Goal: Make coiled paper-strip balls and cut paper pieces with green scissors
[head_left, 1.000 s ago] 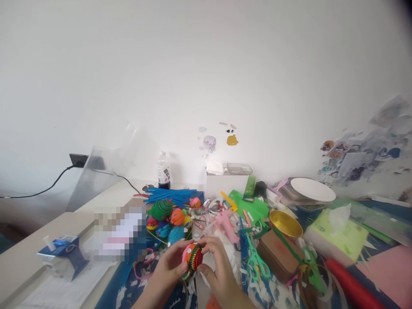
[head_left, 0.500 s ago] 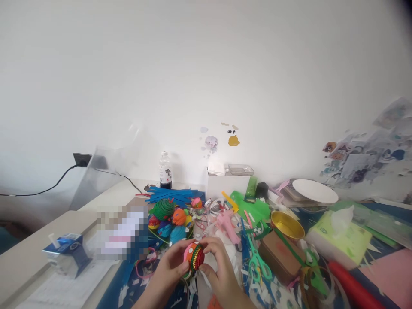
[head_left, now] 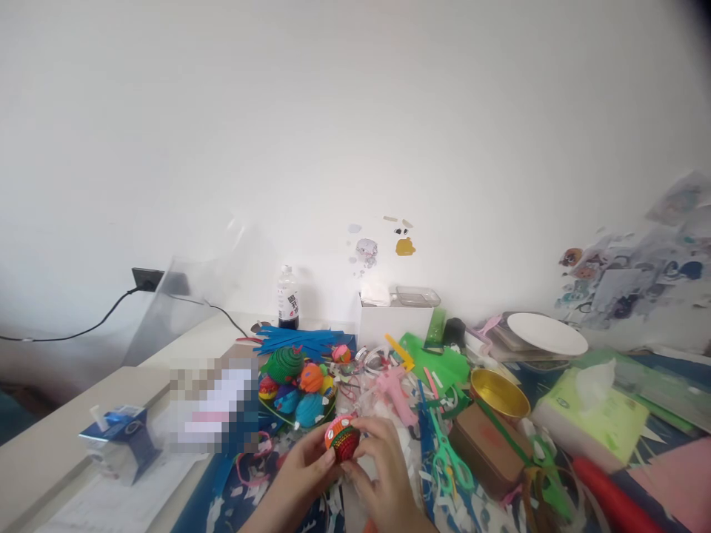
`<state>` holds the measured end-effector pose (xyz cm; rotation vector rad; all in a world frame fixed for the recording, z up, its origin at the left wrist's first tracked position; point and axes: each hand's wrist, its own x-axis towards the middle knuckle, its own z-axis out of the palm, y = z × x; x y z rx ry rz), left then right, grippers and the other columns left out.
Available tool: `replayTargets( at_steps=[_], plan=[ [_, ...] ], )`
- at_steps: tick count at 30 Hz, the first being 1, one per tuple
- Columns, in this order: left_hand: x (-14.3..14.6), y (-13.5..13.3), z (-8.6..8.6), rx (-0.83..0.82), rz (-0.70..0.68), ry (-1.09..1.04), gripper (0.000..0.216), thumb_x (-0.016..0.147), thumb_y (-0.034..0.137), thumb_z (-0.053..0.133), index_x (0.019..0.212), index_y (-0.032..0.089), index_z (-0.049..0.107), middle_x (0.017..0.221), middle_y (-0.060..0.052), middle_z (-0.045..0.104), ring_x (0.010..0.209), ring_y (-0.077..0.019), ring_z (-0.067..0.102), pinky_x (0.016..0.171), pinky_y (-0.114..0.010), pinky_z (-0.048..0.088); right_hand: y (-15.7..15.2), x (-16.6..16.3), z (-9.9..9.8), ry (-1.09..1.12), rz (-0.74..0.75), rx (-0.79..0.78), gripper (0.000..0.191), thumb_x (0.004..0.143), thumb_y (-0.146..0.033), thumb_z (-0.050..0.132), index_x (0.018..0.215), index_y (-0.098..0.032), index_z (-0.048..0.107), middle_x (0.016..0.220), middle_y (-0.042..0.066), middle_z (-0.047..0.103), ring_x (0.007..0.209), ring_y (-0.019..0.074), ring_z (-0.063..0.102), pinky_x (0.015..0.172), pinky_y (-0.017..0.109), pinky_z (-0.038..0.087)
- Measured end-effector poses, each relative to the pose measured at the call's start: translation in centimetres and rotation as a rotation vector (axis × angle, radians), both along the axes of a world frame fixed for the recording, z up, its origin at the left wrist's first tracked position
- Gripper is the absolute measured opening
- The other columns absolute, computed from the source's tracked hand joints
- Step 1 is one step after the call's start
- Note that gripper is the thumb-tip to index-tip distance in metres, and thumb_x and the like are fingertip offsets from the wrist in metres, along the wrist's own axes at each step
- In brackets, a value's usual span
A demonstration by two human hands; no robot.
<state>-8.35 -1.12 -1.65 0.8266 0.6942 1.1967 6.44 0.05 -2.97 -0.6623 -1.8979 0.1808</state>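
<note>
Between my two hands is a small round striped ball ornament (head_left: 343,440) in red, green, orange and pink, with white dots on its upper part. My left hand (head_left: 311,460) grips it from the left, thumb along the lower edge. From the right, my right hand (head_left: 378,463) holds it with fingers over the top side and thumb below. Just beyond, a cluster of similar bright balls sits together, among them a green ball (head_left: 284,364), an orange one (head_left: 311,377) and a blue one (head_left: 309,409).
Paper scraps litter the table around a pink glue gun (head_left: 397,392), green scissors (head_left: 449,455), a brown box (head_left: 489,448) and a gold bowl (head_left: 500,392). A tissue pack (head_left: 592,414) lies right. At left stands a blue-white carton (head_left: 119,444); a bottle (head_left: 288,297) stands by the wall.
The striped ball has turned in my hands, so more of its dark red and green banding faces me. Both hands keep hold of it; the view has shifted slightly.
</note>
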Motion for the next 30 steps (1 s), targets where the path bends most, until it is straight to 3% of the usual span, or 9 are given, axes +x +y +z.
replayTargets(
  at_steps=[8, 12, 16, 20, 23, 30],
  plan=[
    [-0.7, 0.6, -0.2, 0.046, 0.171, -0.011, 0.055, 0.045, 0.034, 0.084, 0.096, 0.025, 0.066, 0.097, -0.006, 0.066, 0.095, -0.0249, 0.058, 0.080, -0.031, 0.045, 0.0, -0.4, 0.6, 0.011, -0.006, 0.043, 0.022, 0.075, -0.003, 0.045, 0.084, -0.023, 0.045, 0.089, 0.005, 0.057, 0.083, 0.0190, 0.056, 0.072, 0.033, 0.048],
    [-0.6, 0.6, -0.1, 0.041, 0.161, -0.004, 0.054, 0.051, 0.040, 0.080, 0.100, 0.024, 0.065, 0.099, -0.006, 0.065, 0.092, -0.0231, 0.058, 0.076, -0.029, 0.044, 0.0, -0.4, 0.6, 0.035, 0.015, 0.021, 0.023, 0.077, -0.004, 0.042, 0.089, -0.023, 0.047, 0.082, 0.004, 0.058, 0.076, 0.0184, 0.056, 0.068, 0.032, 0.048],
    [-0.4, 0.6, -0.2, 0.087, 0.107, 0.013, 0.048, 0.055, 0.046, 0.076, 0.096, 0.023, 0.064, 0.081, -0.004, 0.065, 0.074, -0.0178, 0.060, 0.066, -0.026, 0.044, 0.0, 0.0, 0.8, 0.086, -0.067, -0.054, 0.021, 0.081, -0.010, 0.045, 0.097, -0.024, 0.049, 0.090, 0.006, 0.060, 0.085, 0.0209, 0.057, 0.075, 0.035, 0.047],
    [-0.6, 0.6, 0.0, 0.111, 0.086, 0.128, 0.040, 0.057, 0.043, 0.075, 0.091, 0.024, 0.066, 0.092, -0.004, 0.067, 0.089, -0.0213, 0.059, 0.078, -0.028, 0.044, 0.3, 0.2, 0.9, 0.061, -0.051, -0.194, 0.023, 0.085, -0.017, 0.046, 0.107, -0.024, 0.050, 0.103, 0.007, 0.058, 0.099, 0.0219, 0.054, 0.084, 0.035, 0.045],
    [-1.0, 0.7, -0.1, 0.111, 0.118, 0.193, 0.041, 0.060, 0.043, 0.073, 0.096, 0.024, 0.066, 0.101, -0.005, 0.066, 0.097, -0.0231, 0.057, 0.085, -0.030, 0.043, 0.6, 0.1, 0.6, 0.089, -0.033, -0.253, 0.015, 0.087, -0.018, 0.045, 0.098, -0.024, 0.053, 0.096, 0.005, 0.059, 0.093, 0.0199, 0.055, 0.081, 0.033, 0.045],
    [-0.9, 0.8, -0.5, 0.096, 0.120, 0.231, 0.039, 0.065, 0.043, 0.069, 0.099, 0.024, 0.064, 0.103, -0.005, 0.066, 0.098, -0.0232, 0.057, 0.084, -0.030, 0.044, 1.3, -0.3, -0.3, 0.208, -0.022, -0.257, 0.008, 0.084, -0.017, 0.047, 0.080, -0.021, 0.052, 0.081, 0.003, 0.057, 0.079, 0.0175, 0.055, 0.072, 0.030, 0.046]
  ],
)
